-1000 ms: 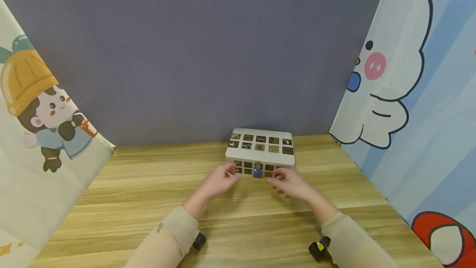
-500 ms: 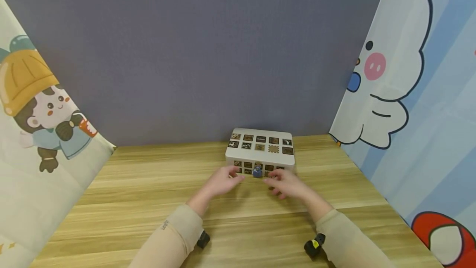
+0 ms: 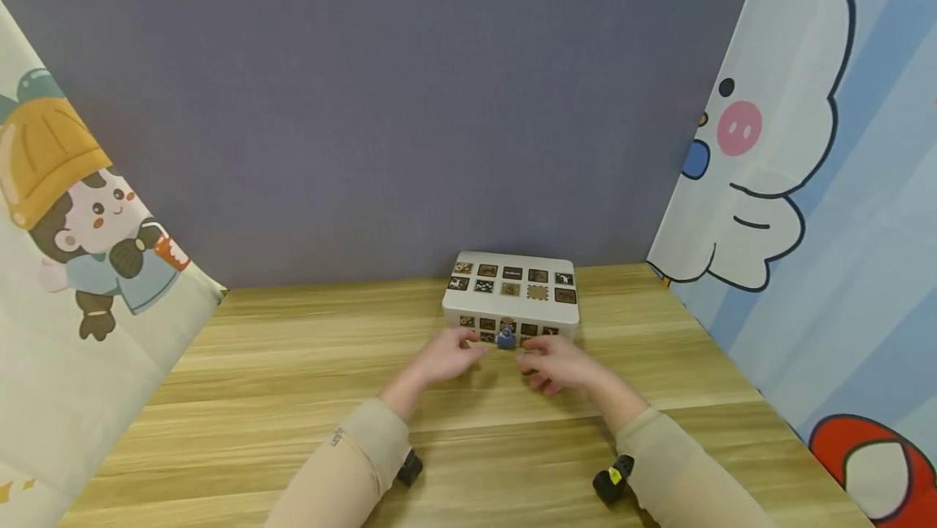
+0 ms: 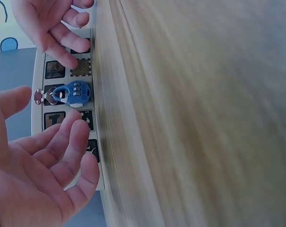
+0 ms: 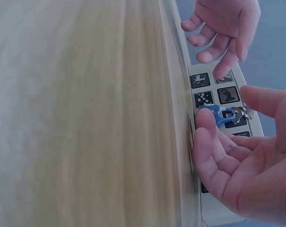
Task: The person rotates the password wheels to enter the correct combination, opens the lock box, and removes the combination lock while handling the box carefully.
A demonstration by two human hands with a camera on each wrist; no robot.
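Note:
A white box with dark picture squares on its lid and front stands at the back of the table. From the clasp on its front hangs a small blue combination padlock, its number dials showing in the left wrist view. My left hand is just left of the padlock, fingers relaxed and slightly bent, holding nothing. On the other side, my right hand has loosely bent fingers near the padlock; in the right wrist view its fingertips overlap the padlock's lower end, and I cannot tell whether they touch it.
The wooden table reaches back to a grey wall panel. Cartoon-printed sheets stand at the left and right. A small black wrist device sits by the right sleeve, another by the left.
Both hands have moved inward toward the padlock, the left going right and the right going left. The box and padlock stay in place.

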